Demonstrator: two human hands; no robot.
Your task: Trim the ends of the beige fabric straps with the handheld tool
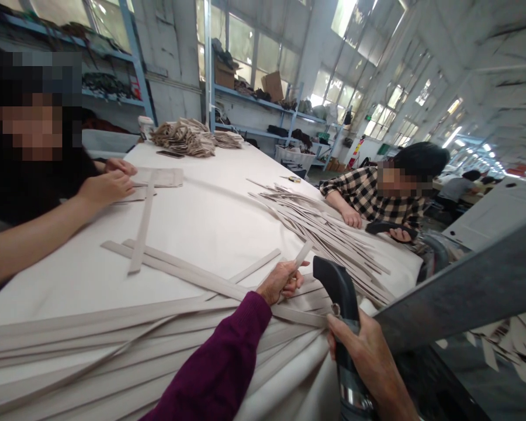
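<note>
My left hand point(283, 282), below a purple sleeve, is closed around a beige fabric strip point(304, 254) whose end sticks up past the fingers. My right hand point(363, 342) wraps around a black, curved, horn-like fixture point(342, 286) with a metal lower part; its exact kind I cannot make out. The thumb lies against the fixture's near side, by a small metal ring point(335, 310). Another beige strip point(298, 316) runs under my left hand to the thumb; whether it is gripped there I cannot tell. Several long strips point(92, 345) lie beneath my left arm.
A white-covered table point(210, 216) bears a pile of strips point(319, 228) and stacked beige pieces point(184, 137). A co-worker's hands point(109, 184) hold fabric at left. Across the table, a person in a checked shirt point(368, 187) has a similar black fixture. A metal beam point(460, 280) slants at right.
</note>
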